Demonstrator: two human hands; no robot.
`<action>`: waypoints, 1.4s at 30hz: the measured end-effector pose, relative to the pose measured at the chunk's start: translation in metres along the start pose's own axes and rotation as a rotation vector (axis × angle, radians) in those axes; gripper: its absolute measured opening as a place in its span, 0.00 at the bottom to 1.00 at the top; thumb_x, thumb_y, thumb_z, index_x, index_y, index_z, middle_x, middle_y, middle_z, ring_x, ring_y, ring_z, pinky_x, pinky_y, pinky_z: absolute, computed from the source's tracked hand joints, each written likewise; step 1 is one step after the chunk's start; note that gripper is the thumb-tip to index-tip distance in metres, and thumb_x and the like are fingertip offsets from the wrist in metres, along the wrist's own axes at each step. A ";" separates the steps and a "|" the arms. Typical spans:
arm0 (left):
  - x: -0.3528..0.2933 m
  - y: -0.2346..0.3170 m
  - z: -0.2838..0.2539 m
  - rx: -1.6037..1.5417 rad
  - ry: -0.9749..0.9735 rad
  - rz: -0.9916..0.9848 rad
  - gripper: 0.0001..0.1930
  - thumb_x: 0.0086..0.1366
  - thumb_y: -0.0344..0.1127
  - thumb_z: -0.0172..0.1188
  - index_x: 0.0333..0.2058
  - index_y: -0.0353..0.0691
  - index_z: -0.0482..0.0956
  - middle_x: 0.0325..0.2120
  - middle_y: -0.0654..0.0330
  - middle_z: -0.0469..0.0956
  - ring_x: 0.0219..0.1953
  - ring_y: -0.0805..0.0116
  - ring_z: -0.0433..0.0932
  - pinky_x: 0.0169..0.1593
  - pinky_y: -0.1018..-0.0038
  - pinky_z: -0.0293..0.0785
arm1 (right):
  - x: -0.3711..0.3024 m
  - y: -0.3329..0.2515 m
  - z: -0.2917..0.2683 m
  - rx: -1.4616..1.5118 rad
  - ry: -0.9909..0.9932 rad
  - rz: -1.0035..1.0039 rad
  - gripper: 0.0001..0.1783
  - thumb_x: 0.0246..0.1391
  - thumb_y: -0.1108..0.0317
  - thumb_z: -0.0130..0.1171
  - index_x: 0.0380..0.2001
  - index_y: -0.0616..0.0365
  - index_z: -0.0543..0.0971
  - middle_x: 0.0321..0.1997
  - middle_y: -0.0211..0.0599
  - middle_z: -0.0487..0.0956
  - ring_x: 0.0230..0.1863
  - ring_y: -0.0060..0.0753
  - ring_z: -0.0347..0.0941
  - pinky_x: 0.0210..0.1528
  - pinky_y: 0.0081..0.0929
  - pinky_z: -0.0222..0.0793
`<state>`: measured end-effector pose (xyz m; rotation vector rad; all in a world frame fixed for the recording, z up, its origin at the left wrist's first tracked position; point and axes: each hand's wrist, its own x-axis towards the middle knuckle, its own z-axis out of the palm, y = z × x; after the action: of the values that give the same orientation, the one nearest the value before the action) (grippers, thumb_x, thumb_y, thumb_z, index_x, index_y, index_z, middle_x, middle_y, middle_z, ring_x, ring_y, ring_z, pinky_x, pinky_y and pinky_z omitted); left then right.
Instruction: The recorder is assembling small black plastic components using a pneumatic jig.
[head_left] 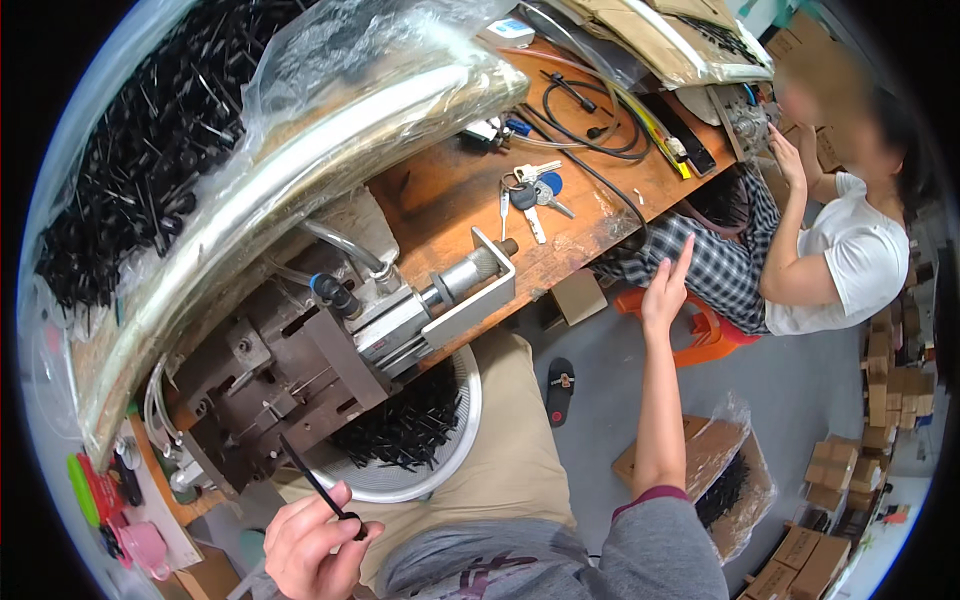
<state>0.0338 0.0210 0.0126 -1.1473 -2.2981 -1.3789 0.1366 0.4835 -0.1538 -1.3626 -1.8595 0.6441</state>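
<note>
My left hand point(312, 548), low at the left, pinches a thin black rod with a rounded knob point(318, 490). The rod's far tip reaches the near edge of a dark metal fixture point(318, 368); whether they touch I cannot tell. A pneumatic cylinder point(400, 325) with a black hose fitting is joined to this fixture. Beneath it a pale round basket point(468, 440) holds a heap of similar black parts point(405, 425). Out to the right, my right hand point(666, 292) is raised beyond the bench edge, fingers stretched out and nothing in it.
A plastic-lined tray point(400, 100) heaped with black parts stands at the back left. Keys point(535, 195) and coiled black cable point(610, 150) lie on the wooden bench point(425, 195). A person point(850, 250) works at the right. A carton point(700, 450) and a sandal point(561, 390) are on the floor.
</note>
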 end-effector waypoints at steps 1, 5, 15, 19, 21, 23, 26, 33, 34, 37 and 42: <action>0.000 0.003 -0.001 0.007 -0.007 0.014 0.19 0.40 0.23 0.72 0.31 0.33 0.73 0.35 0.45 0.80 0.35 0.57 0.79 0.39 0.69 0.77 | 0.007 0.026 0.019 -0.044 0.058 -0.191 0.35 0.61 0.66 0.45 0.69 0.35 0.51 0.26 0.50 0.77 0.25 0.48 0.74 0.32 0.43 0.67; 0.004 0.003 -0.002 0.067 0.015 0.030 0.19 0.38 0.27 0.75 0.29 0.34 0.75 0.31 0.47 0.81 0.32 0.58 0.80 0.38 0.69 0.76 | 0.004 0.022 0.029 -0.030 -0.061 -0.070 0.36 0.59 0.67 0.45 0.70 0.34 0.51 0.18 0.44 0.72 0.20 0.45 0.70 0.29 0.42 0.65; 0.017 0.007 0.000 -0.009 0.014 0.091 0.17 0.37 0.28 0.76 0.28 0.37 0.80 0.26 0.54 0.83 0.29 0.61 0.83 0.34 0.73 0.77 | -0.029 0.059 0.020 0.194 -0.186 -0.009 0.40 0.57 0.71 0.49 0.71 0.41 0.47 0.14 0.32 0.72 0.17 0.23 0.68 0.25 0.26 0.68; 0.015 0.005 0.002 -0.032 0.000 0.108 0.18 0.36 0.27 0.76 0.29 0.36 0.80 0.26 0.54 0.82 0.29 0.60 0.83 0.34 0.73 0.77 | -0.014 0.019 0.003 0.266 -0.074 -0.063 0.35 0.63 0.66 0.45 0.71 0.46 0.47 0.15 0.33 0.74 0.16 0.24 0.69 0.26 0.25 0.67; 0.018 0.007 -0.001 -0.022 -0.031 0.144 0.19 0.35 0.26 0.76 0.29 0.36 0.80 0.26 0.53 0.82 0.30 0.59 0.83 0.35 0.73 0.77 | 0.005 -0.008 -0.006 0.246 0.024 -0.101 0.34 0.65 0.65 0.43 0.71 0.45 0.45 0.14 0.32 0.74 0.16 0.25 0.69 0.26 0.25 0.67; 0.016 0.005 -0.004 -0.035 -0.032 0.145 0.19 0.35 0.25 0.76 0.30 0.36 0.80 0.26 0.53 0.82 0.30 0.59 0.83 0.35 0.72 0.77 | 0.016 -0.035 -0.021 0.202 0.134 -0.216 0.34 0.65 0.64 0.42 0.71 0.46 0.46 0.14 0.33 0.74 0.16 0.29 0.71 0.27 0.28 0.68; 0.017 0.003 -0.002 -0.034 -0.025 0.145 0.20 0.36 0.23 0.75 0.32 0.34 0.79 0.26 0.52 0.81 0.31 0.58 0.82 0.36 0.71 0.78 | 0.043 0.013 -0.018 -0.004 -0.137 0.020 0.33 0.64 0.63 0.42 0.70 0.46 0.48 0.14 0.33 0.75 0.17 0.33 0.73 0.28 0.31 0.69; 0.017 -0.006 0.003 -0.061 -0.066 0.133 0.21 0.37 0.21 0.74 0.33 0.32 0.78 0.26 0.50 0.80 0.30 0.56 0.81 0.36 0.68 0.78 | 0.031 0.039 -0.003 -0.068 -0.090 -0.038 0.32 0.63 0.61 0.43 0.70 0.37 0.51 0.15 0.36 0.76 0.20 0.38 0.76 0.29 0.38 0.70; 0.018 -0.004 0.003 -0.054 -0.075 0.130 0.21 0.37 0.21 0.74 0.33 0.32 0.78 0.27 0.50 0.80 0.31 0.56 0.81 0.36 0.69 0.78 | 0.022 0.029 -0.004 -0.110 -0.027 -0.065 0.33 0.63 0.62 0.43 0.70 0.36 0.50 0.15 0.37 0.76 0.20 0.38 0.76 0.28 0.39 0.70; 0.016 -0.006 0.004 -0.078 -0.088 0.144 0.22 0.39 0.21 0.73 0.37 0.30 0.77 0.29 0.47 0.80 0.32 0.54 0.81 0.36 0.68 0.78 | 0.025 0.064 -0.010 -0.070 -0.112 -0.042 0.33 0.63 0.62 0.42 0.70 0.36 0.48 0.16 0.37 0.76 0.20 0.37 0.76 0.31 0.37 0.71; 0.008 -0.013 -0.002 -0.080 -0.161 0.129 0.23 0.41 0.20 0.73 0.40 0.30 0.77 0.32 0.44 0.79 0.35 0.52 0.81 0.39 0.62 0.79 | 0.013 0.040 0.006 -0.044 -0.197 0.015 0.37 0.62 0.64 0.44 0.71 0.35 0.43 0.15 0.37 0.76 0.18 0.38 0.75 0.26 0.38 0.71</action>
<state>0.0185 0.0200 0.0099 -1.4536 -2.2458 -1.3879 0.1532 0.5084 -0.1839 -1.3848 -2.0306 0.7735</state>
